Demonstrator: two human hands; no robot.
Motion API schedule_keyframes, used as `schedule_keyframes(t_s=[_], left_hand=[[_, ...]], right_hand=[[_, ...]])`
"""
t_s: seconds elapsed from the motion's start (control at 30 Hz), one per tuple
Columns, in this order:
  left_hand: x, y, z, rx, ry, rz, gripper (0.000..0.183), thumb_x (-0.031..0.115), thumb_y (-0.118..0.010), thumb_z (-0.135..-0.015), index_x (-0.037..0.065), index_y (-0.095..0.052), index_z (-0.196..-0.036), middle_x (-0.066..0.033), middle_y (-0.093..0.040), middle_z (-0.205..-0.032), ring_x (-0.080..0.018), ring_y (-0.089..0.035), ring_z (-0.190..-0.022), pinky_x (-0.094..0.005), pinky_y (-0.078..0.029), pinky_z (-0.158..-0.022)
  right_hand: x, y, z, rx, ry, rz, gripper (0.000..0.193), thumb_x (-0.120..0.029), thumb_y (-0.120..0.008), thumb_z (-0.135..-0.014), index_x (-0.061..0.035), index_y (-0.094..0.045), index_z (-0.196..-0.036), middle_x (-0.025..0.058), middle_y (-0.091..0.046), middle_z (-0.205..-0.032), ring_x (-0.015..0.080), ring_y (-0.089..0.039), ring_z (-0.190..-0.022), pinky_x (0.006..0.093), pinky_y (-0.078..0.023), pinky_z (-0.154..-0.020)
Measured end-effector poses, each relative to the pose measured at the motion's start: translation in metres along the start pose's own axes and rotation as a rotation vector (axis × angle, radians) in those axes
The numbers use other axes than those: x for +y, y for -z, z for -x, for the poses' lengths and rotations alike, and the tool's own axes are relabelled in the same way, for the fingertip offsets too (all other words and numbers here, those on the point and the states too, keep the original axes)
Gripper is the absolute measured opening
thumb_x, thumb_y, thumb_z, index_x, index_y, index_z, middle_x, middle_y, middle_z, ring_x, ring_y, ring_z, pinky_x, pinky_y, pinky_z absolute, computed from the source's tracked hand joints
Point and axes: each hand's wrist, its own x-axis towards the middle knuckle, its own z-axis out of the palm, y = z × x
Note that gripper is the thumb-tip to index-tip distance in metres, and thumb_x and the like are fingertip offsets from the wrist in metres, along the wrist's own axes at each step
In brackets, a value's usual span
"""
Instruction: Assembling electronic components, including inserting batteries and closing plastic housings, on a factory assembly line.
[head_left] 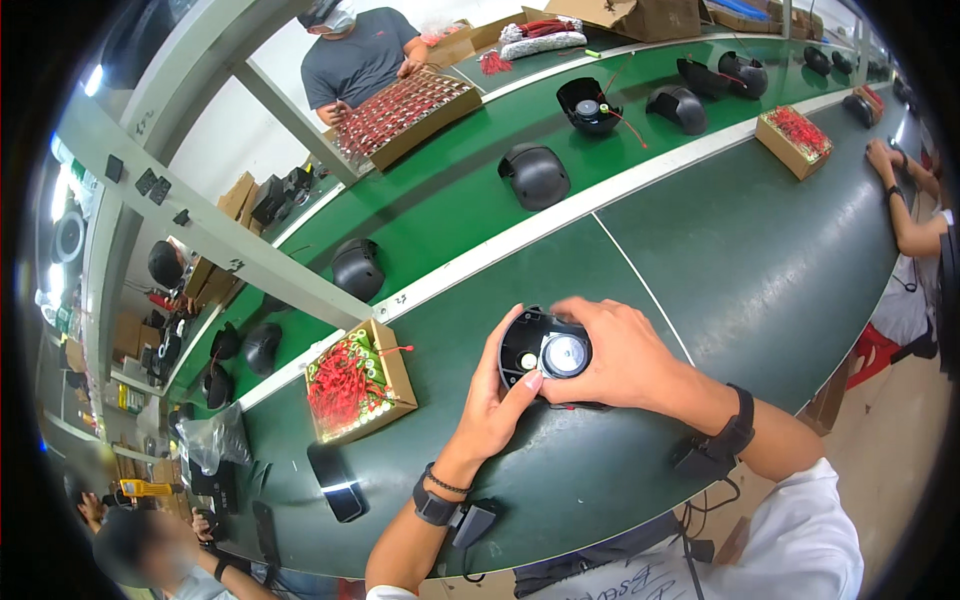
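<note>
I hold the open black housing (516, 338) in both hands over the near middle of the dark green bench (720, 250), my left hand (490, 408) grasping its left side and my right hand (630, 358) curled round its right. A round part (566, 354) with a pale face shows in its opening; my fingers hide some of the rim. To my left a cardboard box (399, 383) of red wires stands near a dark phone (338, 484). Beyond, a white rail (580, 206) separates the bench from the bright green belt (430, 215), where more black shells (536, 177) lie, and a slanting grey beam (262, 258) blocks part of my view.
</note>
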Motion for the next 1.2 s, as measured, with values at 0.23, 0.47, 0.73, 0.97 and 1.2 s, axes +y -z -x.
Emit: schedule_keyframes(t_s=[0.23,0.47,0.73,0.97,1.2], left_hand=[[-0.001,-0.006,0.009,0.363,-0.290,-0.464,0.078,0.027,-0.068,-0.105,-0.008,-0.031,-0.165,-0.0215,-0.052,-0.156,-0.0267,-0.055,-0.140,-0.0395,-0.040,-0.121],[-0.008,-0.004,0.009,0.511,-0.379,-0.503,0.076,0.018,-0.068,-0.108,-0.005,-0.027,-0.167,-0.0186,-0.048,-0.156,-0.0241,-0.055,-0.137,-0.0384,-0.042,-0.119],[-0.013,-0.002,0.013,0.518,-0.446,-0.668,0.093,0.027,-0.082,-0.098,-0.008,-0.027,-0.165,-0.0255,-0.043,-0.161,-0.0381,-0.048,-0.147,-0.0468,-0.040,-0.122],[-0.008,-0.002,0.016,0.501,-0.595,-0.916,0.101,0.037,-0.084,-0.096,-0.009,-0.025,-0.164,-0.0314,-0.043,-0.159,-0.0445,-0.047,-0.146,-0.0506,-0.039,-0.123],[-0.001,-0.004,0.015,0.492,-0.594,-1.071,0.102,0.032,-0.088,-0.092,-0.009,-0.027,-0.163,-0.0329,-0.042,-0.158,-0.0466,-0.048,-0.145,-0.0524,-0.039,-0.122]], right_hand=[[0.011,0.002,0.007,0.176,0.335,-0.118,0.095,-0.038,-0.095,-0.074,-0.0014,-0.049,-0.148,0.0222,-0.056,-0.141,0.0419,-0.062,-0.126,0.0515,-0.054,-0.104],[0.011,-0.006,0.004,0.165,0.448,-0.254,0.031,0.002,-0.076,-0.091,-0.0028,-0.072,-0.121,0.0168,-0.077,-0.096,0.0366,-0.078,-0.094,0.0422,-0.062,-0.081],[0.007,0.003,0.007,0.245,0.496,-0.021,0.025,0.000,-0.081,-0.089,-0.0001,-0.076,-0.114,0.0150,-0.079,-0.096,0.0282,-0.078,-0.088,0.0362,-0.063,-0.078],[-0.004,-0.001,0.012,0.198,0.291,-0.287,0.014,0.001,-0.079,-0.093,0.0025,-0.074,-0.105,0.0151,-0.076,-0.096,0.0233,-0.078,-0.084,0.0328,-0.061,-0.075],[0.003,0.000,0.014,0.123,0.240,-0.319,0.013,-0.001,-0.078,-0.095,0.0053,-0.076,-0.106,0.0146,-0.076,-0.095,0.0209,-0.076,-0.079,0.0317,-0.060,-0.073]])
